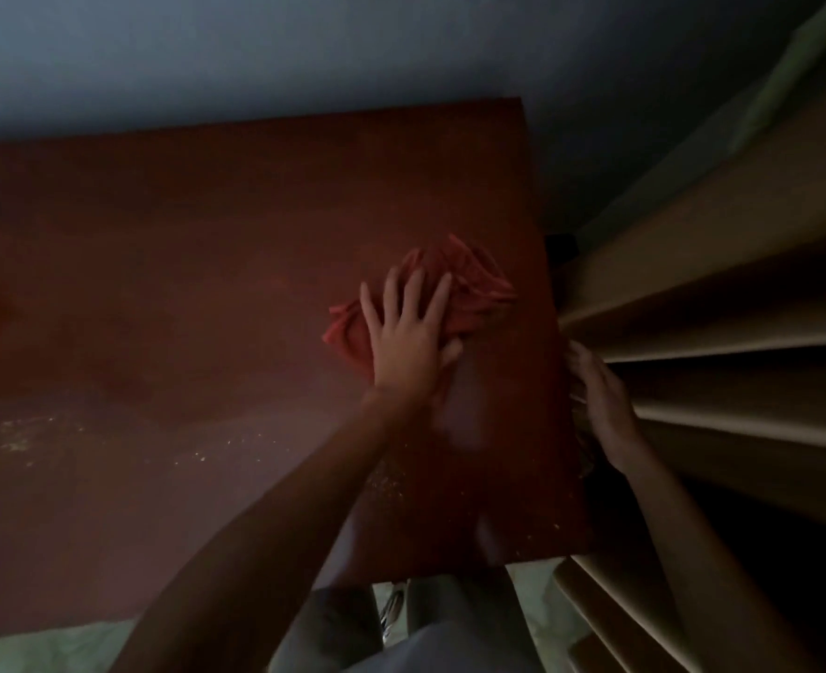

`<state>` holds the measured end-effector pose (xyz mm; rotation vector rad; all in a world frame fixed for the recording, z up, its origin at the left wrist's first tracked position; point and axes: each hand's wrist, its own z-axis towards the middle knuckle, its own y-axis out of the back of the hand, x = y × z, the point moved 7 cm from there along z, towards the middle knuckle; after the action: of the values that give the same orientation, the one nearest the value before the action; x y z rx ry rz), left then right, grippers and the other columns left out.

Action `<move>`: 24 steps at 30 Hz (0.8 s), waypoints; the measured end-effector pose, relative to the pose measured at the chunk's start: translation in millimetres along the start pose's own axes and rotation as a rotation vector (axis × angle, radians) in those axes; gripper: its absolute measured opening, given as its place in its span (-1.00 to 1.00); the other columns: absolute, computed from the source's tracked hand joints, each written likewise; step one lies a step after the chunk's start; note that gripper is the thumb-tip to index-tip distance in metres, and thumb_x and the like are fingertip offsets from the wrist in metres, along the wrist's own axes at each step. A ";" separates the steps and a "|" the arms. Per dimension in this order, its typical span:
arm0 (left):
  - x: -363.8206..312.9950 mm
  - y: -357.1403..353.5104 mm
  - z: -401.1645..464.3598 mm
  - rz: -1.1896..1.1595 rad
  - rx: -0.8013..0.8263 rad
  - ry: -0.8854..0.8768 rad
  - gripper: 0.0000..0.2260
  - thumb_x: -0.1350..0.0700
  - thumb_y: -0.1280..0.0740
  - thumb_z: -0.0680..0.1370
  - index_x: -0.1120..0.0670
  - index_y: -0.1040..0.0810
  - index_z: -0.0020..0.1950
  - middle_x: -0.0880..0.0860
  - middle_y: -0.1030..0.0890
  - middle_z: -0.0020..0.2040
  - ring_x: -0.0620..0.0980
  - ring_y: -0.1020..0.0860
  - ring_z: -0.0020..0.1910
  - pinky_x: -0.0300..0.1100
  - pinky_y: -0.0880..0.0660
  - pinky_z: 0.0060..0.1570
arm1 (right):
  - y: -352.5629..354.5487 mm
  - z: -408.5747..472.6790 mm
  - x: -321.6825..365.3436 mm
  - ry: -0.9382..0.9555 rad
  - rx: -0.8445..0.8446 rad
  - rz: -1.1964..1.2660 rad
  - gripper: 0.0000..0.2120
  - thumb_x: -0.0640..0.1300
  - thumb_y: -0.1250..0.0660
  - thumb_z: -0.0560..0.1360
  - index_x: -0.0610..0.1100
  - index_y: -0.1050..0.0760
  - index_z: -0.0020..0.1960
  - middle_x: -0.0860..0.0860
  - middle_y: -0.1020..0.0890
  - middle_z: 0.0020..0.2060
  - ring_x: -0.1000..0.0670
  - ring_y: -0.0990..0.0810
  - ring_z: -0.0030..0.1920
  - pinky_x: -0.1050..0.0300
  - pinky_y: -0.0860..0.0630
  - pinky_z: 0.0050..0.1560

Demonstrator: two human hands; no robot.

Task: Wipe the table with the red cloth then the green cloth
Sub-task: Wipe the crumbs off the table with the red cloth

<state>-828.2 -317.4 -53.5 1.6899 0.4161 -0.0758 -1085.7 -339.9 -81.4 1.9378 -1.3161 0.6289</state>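
The red cloth lies crumpled on the dark reddish-brown table, near its right edge. My left hand presses flat on the cloth with fingers spread and straight. My right hand hangs at the table's right edge, fingers loosely extended toward the gap beside the shelves, holding nothing that I can make out. No green cloth shows in this dim view.
Pale crumbs or dust are scattered over the table's near left part and near its front right. A beige shelf unit stands close against the right side. A grey-blue wall runs behind the table.
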 end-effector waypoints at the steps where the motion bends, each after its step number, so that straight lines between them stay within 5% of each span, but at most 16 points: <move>1: -5.4 0.1 6.3 0.006 0.017 0.052 -0.26 -0.19 -0.39 0.37 -0.08 -0.30 0.53 0.16 -0.36 0.47 0.35 -0.26 0.45 0.42 -0.09 0.37 | 0.5 -5.1 -1.8 0.009 -0.011 0.006 -0.57 0.03 -0.01 0.67 -0.03 -0.28 0.51 -0.02 -0.44 0.38 0.00 -0.43 0.35 0.28 -0.40 0.06; 4: -34.4 -8.4 -2.5 0.052 0.053 0.061 -0.25 -0.24 -0.38 0.39 -0.19 -0.22 0.54 0.11 -0.31 0.52 0.37 -0.29 0.42 0.39 -0.22 0.31 | 7.6 -20.7 -5.2 0.028 -0.111 0.107 -0.57 0.01 -0.03 0.67 -0.05 -0.23 0.51 0.00 -0.48 0.31 -0.01 -0.49 0.25 0.26 -0.45 0.02; 8: -87.3 -36.1 -58.1 0.077 0.168 -0.176 -0.21 -0.31 -0.40 0.36 -0.22 -0.19 0.54 0.07 -0.32 0.51 0.31 -0.35 0.38 0.28 -0.34 0.28 | 34.7 -30.7 -9.9 0.070 -0.346 0.191 -0.63 0.00 -0.09 0.66 0.02 -0.27 0.46 -0.03 -0.47 0.35 -0.11 -0.49 0.31 0.00 -0.48 0.20; 14: -132.1 -83.1 -194.4 0.146 0.342 -0.674 -0.32 -0.36 -0.33 0.32 -0.29 -0.34 0.44 -0.05 -0.37 0.43 0.21 -0.39 0.27 0.12 -0.52 0.18 | 18.5 -56.7 -2.7 0.172 -0.358 -0.186 -0.56 0.00 -0.08 0.66 0.01 -0.21 0.52 0.00 -0.31 0.49 0.02 -0.33 0.42 0.07 -0.31 0.33; 18: -97.3 -82.3 -237.8 0.035 0.168 -0.883 -0.57 -0.22 -0.29 0.44 -0.29 -0.51 0.31 -0.08 -0.38 0.39 0.16 -0.40 0.24 0.08 -0.54 0.15 | -25.5 -64.1 6.4 0.408 -0.282 -0.433 -0.50 0.04 -0.04 0.60 -0.05 -0.26 0.51 -0.03 -0.29 0.50 0.00 -0.24 0.49 -0.02 -0.22 0.48; 20: -73.1 -79.0 -245.2 0.011 0.079 -0.890 -0.62 -0.21 -0.25 0.48 -0.28 -0.52 0.30 -0.09 -0.37 0.39 0.13 -0.43 0.24 0.06 -0.56 0.13 | -48.6 -61.9 5.9 0.481 -0.205 -0.522 -0.51 0.04 -0.02 0.61 -0.05 -0.28 0.50 -0.02 -0.29 0.50 0.01 -0.21 0.50 -0.01 -0.19 0.48; 24: -62.0 -73.9 -228.1 0.014 0.151 -0.652 -0.31 -0.36 -0.30 0.29 -0.31 -0.36 0.43 -0.10 -0.25 0.52 0.09 -0.35 0.33 0.05 -0.49 0.20 | -45.2 -53.7 3.3 0.374 -0.258 -0.348 -0.56 0.02 -0.03 0.64 0.04 -0.26 0.50 0.03 -0.30 0.50 0.05 -0.25 0.49 -0.06 -0.22 0.49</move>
<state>-951.6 -103.0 -67.2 1.7056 -0.0945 -0.6412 -1042.9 -289.7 -57.4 1.6822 -0.7645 0.5779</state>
